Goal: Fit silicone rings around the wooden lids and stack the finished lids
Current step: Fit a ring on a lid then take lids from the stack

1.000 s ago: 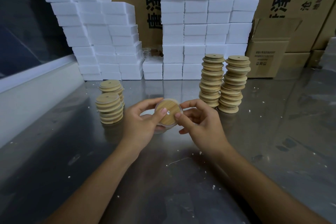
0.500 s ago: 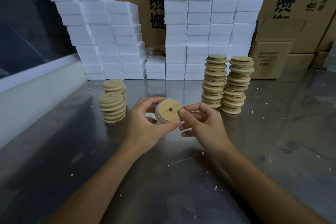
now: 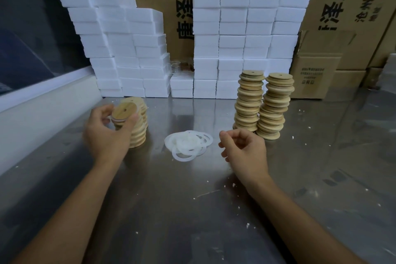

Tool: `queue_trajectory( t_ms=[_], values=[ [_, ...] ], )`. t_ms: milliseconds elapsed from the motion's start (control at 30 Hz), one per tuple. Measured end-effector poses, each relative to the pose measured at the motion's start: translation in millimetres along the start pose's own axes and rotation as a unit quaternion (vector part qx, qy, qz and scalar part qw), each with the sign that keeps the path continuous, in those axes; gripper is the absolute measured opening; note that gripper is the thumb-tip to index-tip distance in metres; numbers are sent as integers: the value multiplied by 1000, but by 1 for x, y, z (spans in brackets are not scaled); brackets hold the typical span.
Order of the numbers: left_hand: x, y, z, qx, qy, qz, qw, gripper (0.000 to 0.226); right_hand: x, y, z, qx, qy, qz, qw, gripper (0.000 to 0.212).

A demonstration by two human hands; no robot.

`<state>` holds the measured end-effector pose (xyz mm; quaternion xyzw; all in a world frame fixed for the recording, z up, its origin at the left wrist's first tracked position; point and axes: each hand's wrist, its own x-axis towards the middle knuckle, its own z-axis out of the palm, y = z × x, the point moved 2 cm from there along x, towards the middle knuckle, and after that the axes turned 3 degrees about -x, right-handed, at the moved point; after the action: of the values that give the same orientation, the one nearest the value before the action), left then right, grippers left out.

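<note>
Head view: the left hand (image 3: 105,133) pinches a ringed wooden lid (image 3: 123,112) between thumb and fingers above the short finished stacks (image 3: 139,133), its flat face tilted up toward the camera. The right hand (image 3: 244,150) hovers with loosely curled fingers, holding nothing, beside the pile of silicone rings (image 3: 188,142) on the counter (image 3: 192,210).

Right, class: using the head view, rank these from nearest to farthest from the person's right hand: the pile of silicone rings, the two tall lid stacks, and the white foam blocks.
From the right hand:
1. Two tall lid stacks, just behind it, slightly right.
2. Pile of silicone rings, to its left on the table; fairly close to call with the stacks.
3. White foam blocks, at the back against the boxes.
</note>
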<state>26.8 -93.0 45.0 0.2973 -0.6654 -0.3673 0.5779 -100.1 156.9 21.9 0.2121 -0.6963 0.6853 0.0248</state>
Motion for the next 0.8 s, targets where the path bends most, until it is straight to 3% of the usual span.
queue_trajectory(
  t_ms=[133,333,567,800],
  values=[
    [7,-12,3,23,-19,-16,999,42,1,1,-2,-1,10,-4,1000,14],
    [4,-9,0,61,-27,13,998,56,2,3,-1,-22,6,-22,1000,14],
    [-12,3,-5,231,-42,209,949,30,4,5,-5,-49,37,-37,997,16],
    [-13,0,-5,247,-77,177,950,28,13,15,-14,-46,73,-20,996,14]
  ],
)
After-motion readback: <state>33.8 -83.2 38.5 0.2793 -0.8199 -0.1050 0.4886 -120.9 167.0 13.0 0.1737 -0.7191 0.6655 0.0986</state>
